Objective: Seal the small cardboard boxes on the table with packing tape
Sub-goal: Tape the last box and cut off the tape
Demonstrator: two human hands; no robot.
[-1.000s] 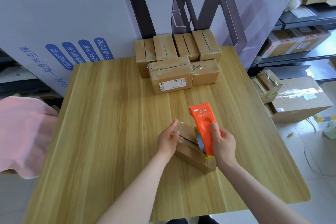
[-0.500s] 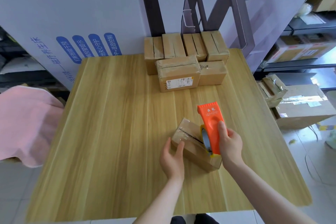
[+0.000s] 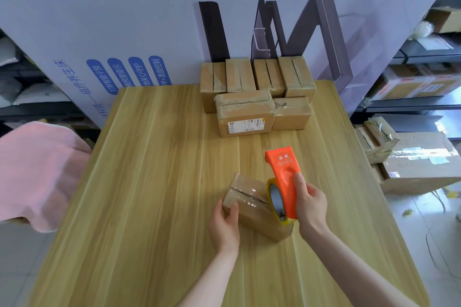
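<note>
A small cardboard box (image 3: 252, 203) lies on the wooden table (image 3: 154, 182) in front of me, with clear tape over its top seam. My left hand (image 3: 224, 222) grips the box's near left corner, thumb on top. My right hand (image 3: 310, 204) holds an orange tape dispenser (image 3: 283, 177) with a yellow-rimmed tape roll (image 3: 274, 198), set against the box's right end. Several small cardboard boxes (image 3: 257, 97) stand stacked at the table's far edge.
A white printed board (image 3: 124, 32) stands behind the table. Pink cloth (image 3: 37, 169) hangs past the left edge. To the right are shelves with cartons (image 3: 419, 82) and large taped boxes (image 3: 419, 164) on the floor.
My left hand moved from the box's far left side to its near left corner and now grips it. The dispenser stays at the box's right end.
</note>
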